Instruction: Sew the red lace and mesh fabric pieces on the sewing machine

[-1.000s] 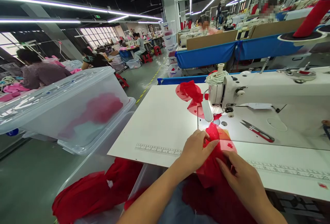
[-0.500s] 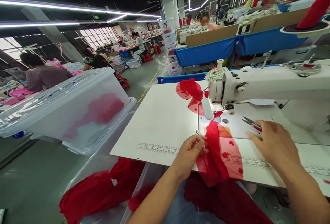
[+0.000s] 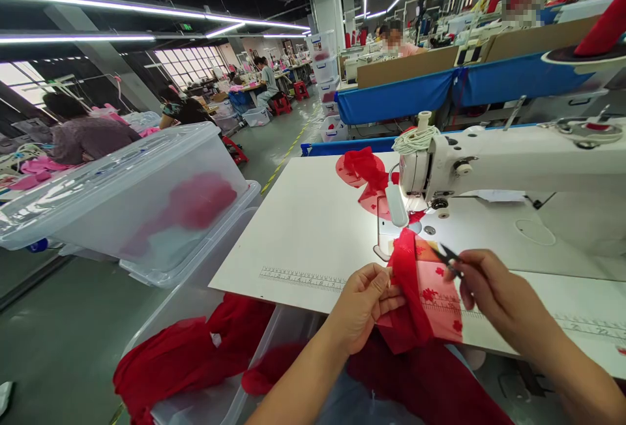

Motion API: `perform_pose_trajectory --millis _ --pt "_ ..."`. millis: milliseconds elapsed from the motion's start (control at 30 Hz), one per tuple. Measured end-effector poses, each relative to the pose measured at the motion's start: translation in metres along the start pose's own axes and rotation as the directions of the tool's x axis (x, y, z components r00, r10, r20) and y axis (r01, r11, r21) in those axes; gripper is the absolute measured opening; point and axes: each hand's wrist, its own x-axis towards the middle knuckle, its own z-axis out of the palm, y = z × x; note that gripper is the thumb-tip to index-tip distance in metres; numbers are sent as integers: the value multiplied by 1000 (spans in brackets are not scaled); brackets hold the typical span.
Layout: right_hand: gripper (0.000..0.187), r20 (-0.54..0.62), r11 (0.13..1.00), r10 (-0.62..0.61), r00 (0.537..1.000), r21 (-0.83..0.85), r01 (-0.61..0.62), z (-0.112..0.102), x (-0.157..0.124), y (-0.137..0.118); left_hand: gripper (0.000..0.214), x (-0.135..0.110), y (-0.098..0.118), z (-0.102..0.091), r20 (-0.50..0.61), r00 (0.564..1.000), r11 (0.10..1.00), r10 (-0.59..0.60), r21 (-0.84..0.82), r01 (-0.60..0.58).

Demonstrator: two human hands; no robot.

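My left hand (image 3: 364,304) pinches the edge of a sheer red fabric piece (image 3: 423,294) at the front edge of the white sewing table (image 3: 313,229). My right hand (image 3: 493,291) is closed round small thread snips (image 3: 447,257), whose blades point left over the fabric. The fabric runs up under the presser foot of the white sewing machine (image 3: 489,164). More red fabric (image 3: 364,174) lies bunched behind the machine head.
Clear plastic bins (image 3: 127,197) stand at the left, one holding red cloth (image 3: 180,356) below the table edge. A ruler strip (image 3: 298,278) runs along the table front. Other people sit at blue-skirted benches (image 3: 415,96) behind.
My right hand left the fabric, reached right to the snips on the machine bed, picked them up and brought them back over the fabric. My left hand kept its pinch.
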Motion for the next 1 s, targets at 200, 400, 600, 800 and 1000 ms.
perform_pose_trajectory --millis 200,400,600,800,1000 --pt "35 43 821 -458 888 -364 441 4 -8 -45 56 -2 1 5 -43 999 999 16 49 -14" --pt "32 50 722 -552 832 -470 507 12 -4 -41 57 -1 -2 4 -47 999 996 26 92 -22" --pt "30 -36 751 -521 853 -495 437 11 -4 -41 58 -8 0 -1 -88 984 954 152 275 -123" --pt "27 14 757 -555 832 -406 512 7 -3 -41 55 -13 0 -7 -106 953 846 284 496 -196" --pt "29 56 739 -552 832 -429 519 21 -5 -48 54 -7 -4 0 -73 949 826 307 515 -228"
